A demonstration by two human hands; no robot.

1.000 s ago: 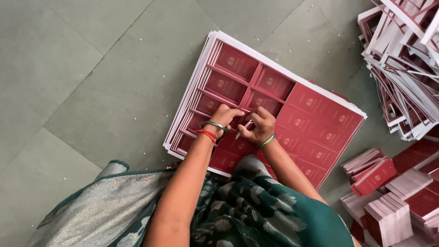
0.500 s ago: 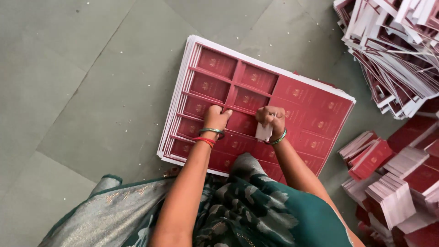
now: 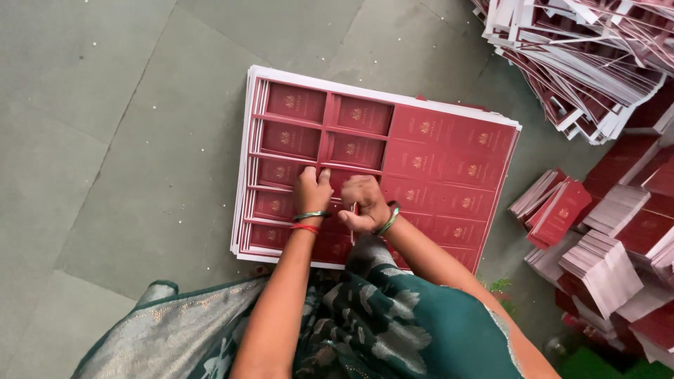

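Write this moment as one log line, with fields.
left hand: pressing on card sheet | right hand: fist on sheet, thin piece in it | sheets: stacked on floor

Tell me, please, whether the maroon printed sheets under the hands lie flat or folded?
Flat: the stack of maroon sheets lies spread on the grey floor, edges aligned, with the left hand pressing on it.

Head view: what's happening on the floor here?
A person sits over a stack of maroon printed sheets on the grey floor. The left hand presses down on a row of die-cut cards, while the right hand grips a small maroon piece. Piles of separated cards and leftover strips lie to the right.
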